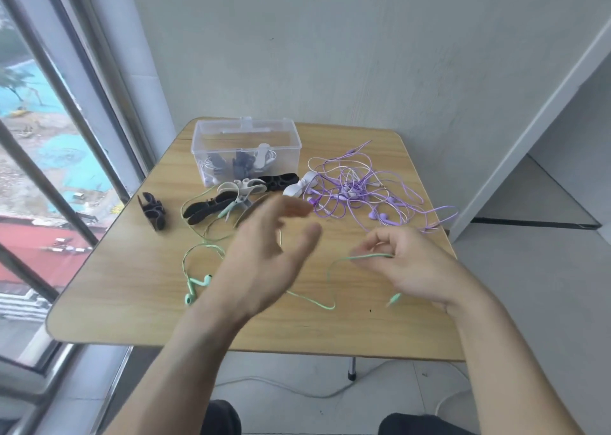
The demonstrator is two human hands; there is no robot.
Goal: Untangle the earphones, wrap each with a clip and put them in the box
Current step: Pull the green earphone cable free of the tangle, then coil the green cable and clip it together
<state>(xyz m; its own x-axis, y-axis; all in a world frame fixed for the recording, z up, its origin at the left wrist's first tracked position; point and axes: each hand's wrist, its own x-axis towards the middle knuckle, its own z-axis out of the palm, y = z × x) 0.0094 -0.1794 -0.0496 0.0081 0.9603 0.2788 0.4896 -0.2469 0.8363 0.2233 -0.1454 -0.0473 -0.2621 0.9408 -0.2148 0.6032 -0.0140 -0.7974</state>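
A mint green earphone cable [310, 302] lies loosely across the wooden table [132, 302], its two earbuds [195, 287] at the left. My right hand [410, 266] pinches this cable near its plug end, and the plug [394, 299] hangs below the hand. My left hand [264, 252] hovers blurred above the table middle with fingers spread, holding nothing. A tangle of purple earphones [360, 189] lies at the right rear. The clear plastic box [246, 150] at the back holds several wrapped earphones. Black and white clips [231, 196] lie in front of it.
One black clip [152, 214] stands apart at the left. A second mint earbud pair [229, 208] rests among the clips. A window frame runs along the left, a wall stands behind the table, and the floor opens to the right.
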